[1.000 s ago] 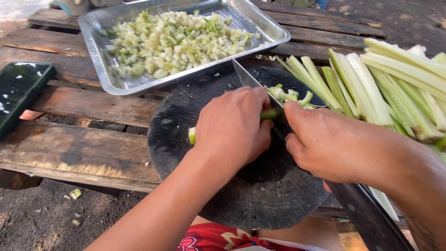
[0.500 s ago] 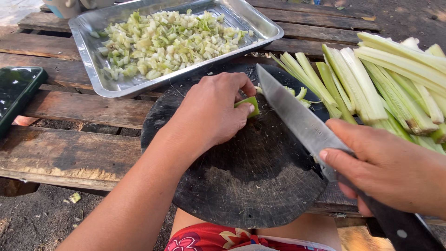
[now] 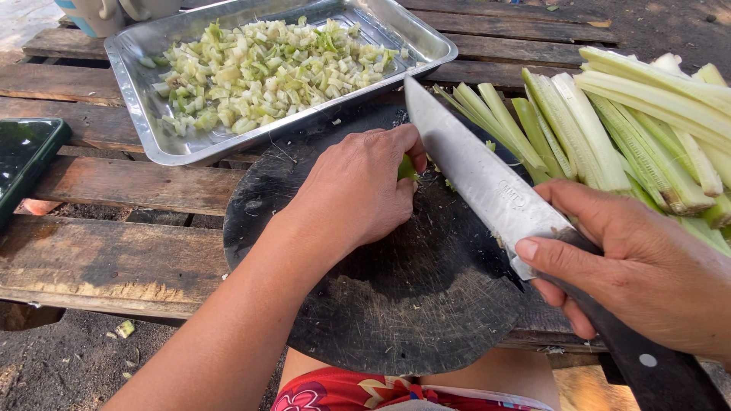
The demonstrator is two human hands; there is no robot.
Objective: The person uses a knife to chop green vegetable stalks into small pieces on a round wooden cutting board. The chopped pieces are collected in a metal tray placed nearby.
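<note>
My left hand (image 3: 358,190) is cupped over cut green stalk pieces (image 3: 406,167) on a round black chopping board (image 3: 396,304); most of the pieces are hidden under the fingers. My right hand (image 3: 647,266) grips the dark handle of a large knife (image 3: 480,179), whose blade is lifted off the board and points away toward the tray. A metal tray (image 3: 137,99) behind the board holds several chopped pale green pieces (image 3: 259,68). Long green stalks (image 3: 632,129) lie in a pile at the right.
Everything rests on a weathered wooden slat table (image 3: 99,259) with gaps between the boards. A dark green flat object (image 3: 23,156) lies at the left edge. Cups (image 3: 114,11) stand behind the tray. Bare ground (image 3: 53,365) shows below the table's front edge.
The knife has lifted off the board and swung right and back. My left hand has slid the cut pieces toward the board's far edge, nearer the tray.
</note>
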